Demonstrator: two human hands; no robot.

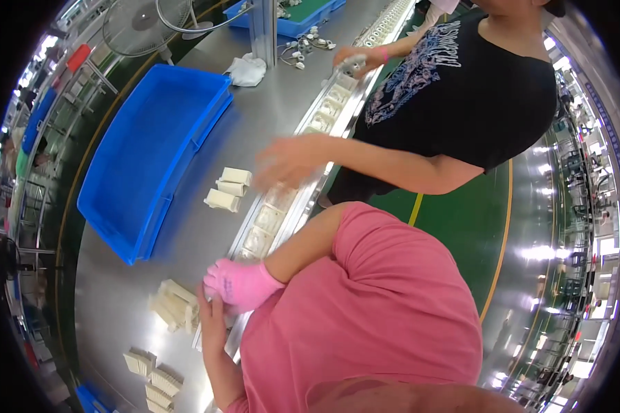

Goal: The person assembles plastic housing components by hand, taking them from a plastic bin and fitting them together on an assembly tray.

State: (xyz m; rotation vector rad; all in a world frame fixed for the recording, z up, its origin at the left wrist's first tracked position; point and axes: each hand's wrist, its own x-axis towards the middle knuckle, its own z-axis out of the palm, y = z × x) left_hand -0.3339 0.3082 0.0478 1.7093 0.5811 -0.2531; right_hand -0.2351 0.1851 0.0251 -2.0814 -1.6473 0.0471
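Observation:
My right hand [238,284], in a pink glove, is closed above the line of white parts at the lower middle. My bare left hand [211,313] meets it there, its fingers bent close to the glove's fingertips. Whatever lies between the two hands is too small and covered to make out. Just left of them, a loose pile of cream-coloured rectangular pieces [173,305] lies on the metal table. A narrow track [258,241] carrying white square parts runs from beside my hands up to the top right.
A large blue bin [155,138] stands on the metal table [186,241]. Cream stacks [231,186] lie beyond my right hand, more stacks [160,385] at the lower left. A co-worker in a black shirt [461,89] reaches over the track. A white cloth [246,70] lies by a post.

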